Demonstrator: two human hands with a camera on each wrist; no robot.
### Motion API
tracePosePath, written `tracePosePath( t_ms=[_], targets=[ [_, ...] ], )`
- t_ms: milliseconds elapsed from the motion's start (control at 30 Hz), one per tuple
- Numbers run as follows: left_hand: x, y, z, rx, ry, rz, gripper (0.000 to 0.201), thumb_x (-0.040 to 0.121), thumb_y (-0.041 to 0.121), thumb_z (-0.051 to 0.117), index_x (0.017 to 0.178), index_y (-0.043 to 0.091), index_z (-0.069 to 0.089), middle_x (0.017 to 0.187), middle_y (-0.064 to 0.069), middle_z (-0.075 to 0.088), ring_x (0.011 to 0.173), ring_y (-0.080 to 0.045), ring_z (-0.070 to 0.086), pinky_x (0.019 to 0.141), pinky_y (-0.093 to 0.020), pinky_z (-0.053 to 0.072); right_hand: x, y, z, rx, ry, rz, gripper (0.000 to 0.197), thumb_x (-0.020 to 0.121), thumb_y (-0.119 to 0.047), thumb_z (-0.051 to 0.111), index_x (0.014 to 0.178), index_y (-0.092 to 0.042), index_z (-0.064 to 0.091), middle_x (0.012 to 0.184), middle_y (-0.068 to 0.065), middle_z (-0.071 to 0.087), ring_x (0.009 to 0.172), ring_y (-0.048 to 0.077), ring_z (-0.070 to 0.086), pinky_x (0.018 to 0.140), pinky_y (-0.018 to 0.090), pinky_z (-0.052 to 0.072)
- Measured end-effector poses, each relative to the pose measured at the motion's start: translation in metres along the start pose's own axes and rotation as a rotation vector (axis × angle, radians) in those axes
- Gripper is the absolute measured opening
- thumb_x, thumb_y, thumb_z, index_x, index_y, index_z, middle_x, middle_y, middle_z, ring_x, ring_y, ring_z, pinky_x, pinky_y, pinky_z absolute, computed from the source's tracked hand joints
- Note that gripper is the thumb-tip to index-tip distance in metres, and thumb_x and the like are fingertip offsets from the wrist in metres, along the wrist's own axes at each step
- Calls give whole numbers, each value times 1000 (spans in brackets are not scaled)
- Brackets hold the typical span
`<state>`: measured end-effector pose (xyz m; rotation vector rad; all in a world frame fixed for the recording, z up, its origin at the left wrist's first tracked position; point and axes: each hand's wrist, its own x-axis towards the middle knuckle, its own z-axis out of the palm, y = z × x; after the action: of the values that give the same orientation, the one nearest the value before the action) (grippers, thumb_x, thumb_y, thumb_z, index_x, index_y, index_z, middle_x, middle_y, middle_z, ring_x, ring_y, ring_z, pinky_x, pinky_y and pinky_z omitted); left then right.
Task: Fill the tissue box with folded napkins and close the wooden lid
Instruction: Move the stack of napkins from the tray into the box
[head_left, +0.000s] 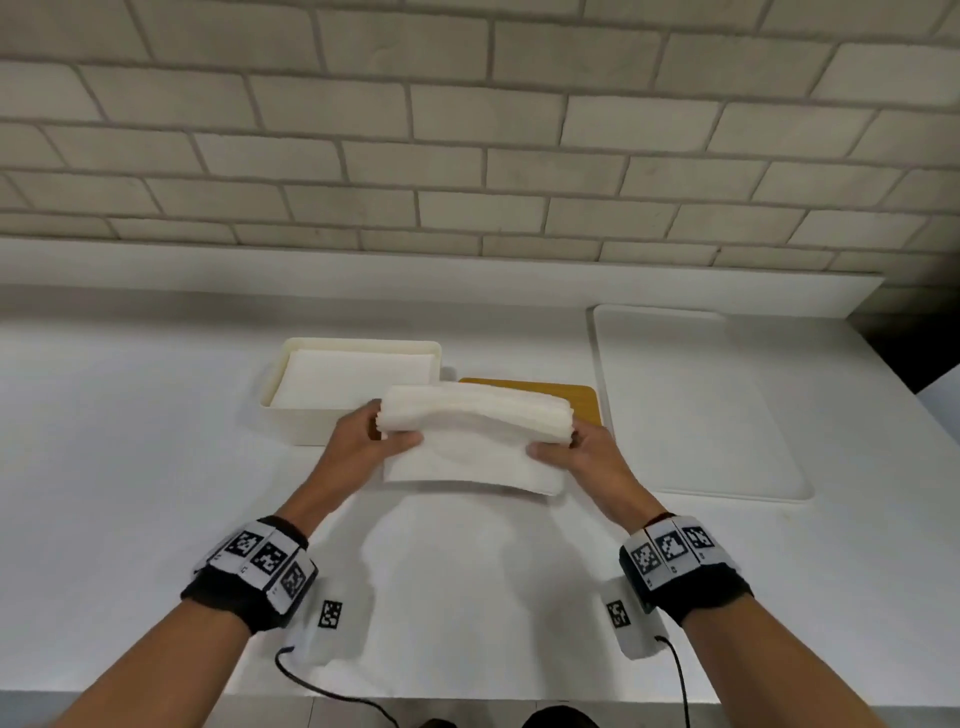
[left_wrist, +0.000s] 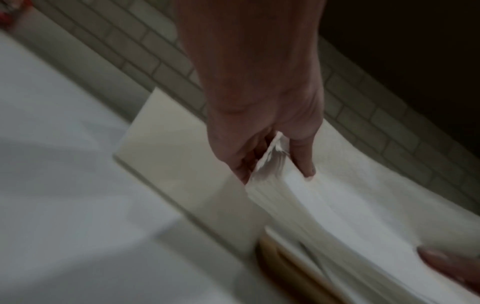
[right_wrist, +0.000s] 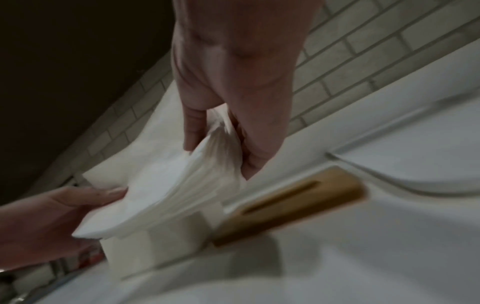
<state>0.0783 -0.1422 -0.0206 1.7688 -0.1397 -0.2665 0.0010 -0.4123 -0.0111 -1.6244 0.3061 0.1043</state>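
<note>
Left hand (head_left: 370, 441) grips the left end of a thick stack of folded napkins (head_left: 475, 441), thumb on top and fingers curled beneath. Right hand (head_left: 576, 457) grips the opposite end the same way. The wrist views confirm each pinch: the layered edges fan slightly between thumb and fingers. The stack is held clear of the table (head_left: 156, 441), sagging a little in the middle, just in front of the tissue box (head_left: 291, 421) and overlapping its near right corner in the head view.

The tissue box stands open, with a flat layer of napkins already lying inside. The wooden lid (head_left: 582, 400) lies flat on the table immediately right of the box, partly hidden behind the held stack. A white tray (head_left: 701, 405) lies further right of the box, beyond the lid.

Assessment: the filling step is in hand; the lid is not yet fitted. The next move calls for carrying the stack back and left over the box opening, squaring its edges with the walls, and lowering it level. The loose fanned edges could catch on the rim.
</note>
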Motion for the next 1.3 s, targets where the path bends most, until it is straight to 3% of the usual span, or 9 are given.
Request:
tracePosePath(
  t_ms=[100, 200, 400, 600, 767, 833, 933, 1033, 1300],
  targets=[
    [21, 32, -51, -22, 46, -42, 32, 79, 5, 74, 110, 7, 68, 101, -1, 73, 82, -4, 71, 72, -16, 56, 31, -42, 39, 38, -10, 7, 34, 81, -11, 75, 113, -11, 63, 112, 3, 71, 103, 20, 68, 81, 30, 57],
    [51, 50, -102, 9, 52, -155, 32, 76, 12, 78, 107, 7, 72, 104, -5, 75, 96, -19, 72, 90, -34, 54, 67, -71, 81, 5, 34, 40, 29, 80, -15, 76, 107, -7, 67, 110, 9, 72, 102, 27, 69, 91, 43, 56],
    [88, 49, -137, 187, 56, -385, 37, 77, 6, 77, 108, -9, 66, 108, -19, 70, 94, -28, 65, 93, -40, 51, 116, -78, 138, -214, 113, 187, 38, 75, -19, 81, 104, 1, 65, 111, 14, 71, 98, 31, 70, 89, 43, 57],
    [101, 44, -131, 323, 89, -465, 20, 77, 4, 77, 85, -4, 61, 77, -10, 63, 65, -21, 59, 58, -27, 49, 117, -82, 153, -489, 201, 163, 34, 80, -21, 75, 104, -1, 61, 112, 15, 67, 103, 32, 65, 77, 30, 51],
    [104, 41, -131, 549, 126, -438, 45, 67, 19, 85, 96, -8, 64, 88, -19, 66, 76, -30, 62, 80, -40, 55, 103, -87, 161, -785, 255, 13, 33, 84, -18, 68, 110, -2, 56, 115, 13, 61, 103, 33, 61, 75, 33, 46],
    [98, 49, -124, 759, 130, -376, 49, 71, 24, 83, 106, -4, 61, 107, -19, 65, 96, -34, 64, 85, -37, 52, 99, -87, 163, -1006, 302, -177, 34, 84, -12, 63, 115, -4, 54, 118, 13, 58, 106, 32, 56, 78, 35, 46],
    [95, 55, -113, 1060, 118, -122, 70, 75, 15, 78, 136, 4, 46, 136, -15, 50, 127, -34, 47, 100, -38, 42, 100, -91, 160, -1153, 122, -353, 54, 85, 1, 53, 137, -9, 44, 142, 14, 41, 125, 33, 41, 96, 40, 46],
    [92, 54, -102, 1170, -130, -42, 75, 81, -4, 65, 147, 18, 36, 147, -9, 41, 133, -29, 42, 106, -37, 40, 100, -94, 157, -1296, -214, -276, 61, 90, 7, 42, 147, -15, 34, 153, 13, 28, 137, 34, 33, 109, 44, 38],
    [91, 33, -94, 1268, -344, -137, 65, 86, -10, 45, 144, 19, 39, 147, -8, 38, 135, -26, 36, 107, -40, 39, 109, -83, 161, -1486, -325, -187, 38, 91, 2, 40, 127, -5, 50, 127, 15, 53, 117, 32, 52, 92, 38, 43]
  ],
)
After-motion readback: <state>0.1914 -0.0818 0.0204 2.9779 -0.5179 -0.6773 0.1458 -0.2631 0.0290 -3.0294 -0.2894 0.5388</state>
